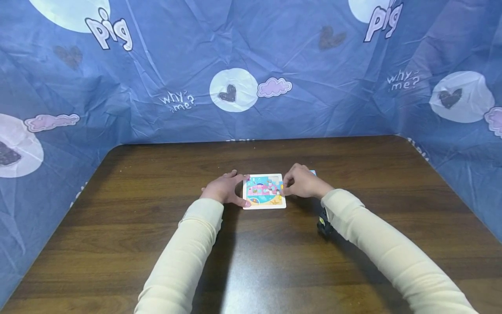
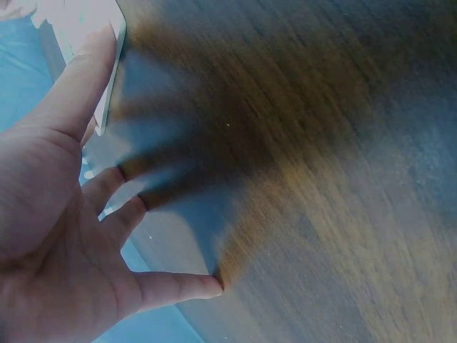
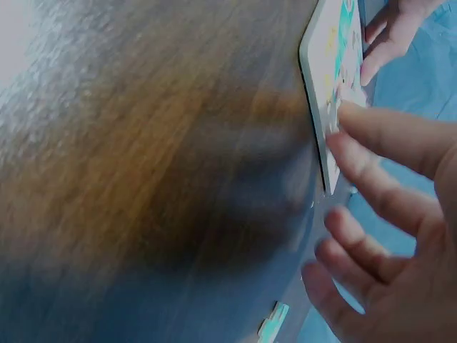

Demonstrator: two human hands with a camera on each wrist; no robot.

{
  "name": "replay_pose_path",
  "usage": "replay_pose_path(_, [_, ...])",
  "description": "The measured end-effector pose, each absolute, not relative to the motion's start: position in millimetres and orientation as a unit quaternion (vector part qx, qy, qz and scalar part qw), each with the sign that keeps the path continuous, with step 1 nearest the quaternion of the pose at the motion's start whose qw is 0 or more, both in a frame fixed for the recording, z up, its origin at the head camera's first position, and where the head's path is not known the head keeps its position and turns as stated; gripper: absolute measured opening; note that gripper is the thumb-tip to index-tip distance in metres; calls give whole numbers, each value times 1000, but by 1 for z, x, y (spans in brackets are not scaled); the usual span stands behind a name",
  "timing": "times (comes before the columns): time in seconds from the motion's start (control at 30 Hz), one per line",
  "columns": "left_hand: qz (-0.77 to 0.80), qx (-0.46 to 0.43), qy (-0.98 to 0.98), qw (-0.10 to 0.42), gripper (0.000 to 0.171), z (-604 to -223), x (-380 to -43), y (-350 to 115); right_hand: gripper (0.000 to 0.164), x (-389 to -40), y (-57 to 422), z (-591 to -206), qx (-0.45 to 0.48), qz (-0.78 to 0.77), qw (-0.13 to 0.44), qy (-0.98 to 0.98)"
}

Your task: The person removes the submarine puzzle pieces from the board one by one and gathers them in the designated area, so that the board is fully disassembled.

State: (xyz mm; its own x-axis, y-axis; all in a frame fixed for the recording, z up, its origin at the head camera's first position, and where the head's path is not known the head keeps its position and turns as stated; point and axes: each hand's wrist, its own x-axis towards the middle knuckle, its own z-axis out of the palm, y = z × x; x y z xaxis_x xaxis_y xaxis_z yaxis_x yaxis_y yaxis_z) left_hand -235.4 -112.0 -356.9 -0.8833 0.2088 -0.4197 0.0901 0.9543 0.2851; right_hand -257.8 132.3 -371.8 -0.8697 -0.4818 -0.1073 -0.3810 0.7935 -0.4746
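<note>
A small white-rimmed jigsaw puzzle board [image 1: 264, 206] with a pink and blue picture lies flat on the table. My left hand [image 1: 223, 188] is at its left side, thumb and index finger spread over the two left corners. In the left wrist view the thumb [image 2: 82, 89] lies straight on the board and the other fingers reach out over the wood. At the right rim, my right hand [image 1: 303, 182] pinches a small blue and yellow puzzle piece [image 1: 281, 185] between thumb and index finger, mostly hidden by the fingers. Its other fingers are loosely bent.
Another blue-green puzzle piece [image 3: 273, 323] lies on the table to the right of the board, partly behind the right hand in the head view. The brown wooden table [image 1: 157, 244] is bordered by a blue printed cloth [image 1: 188, 52] at the back and both sides.
</note>
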Motion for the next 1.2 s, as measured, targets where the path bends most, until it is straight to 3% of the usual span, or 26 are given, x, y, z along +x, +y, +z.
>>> replay_pose_path(0.07, [130, 78, 962, 228, 90, -356, -235, -111, 15, -258, 133, -372, -220, -218, 104, 945])
replay_pose_path(0.3, [132, 74, 961, 229, 90, -355, -235, -110, 39, -256, 134, -373, -229, -181, 82, 953])
replay_pose_path(0.63, [129, 71, 962, 232, 91, -354, -234, -109, 31, -259, 132, -375, -236, -179, 87, 951])
replay_pose_path(1.2, [130, 73, 961, 232, 91, -354, -234, -110, 36, -266, 171, -365, -229, -200, 64, 950])
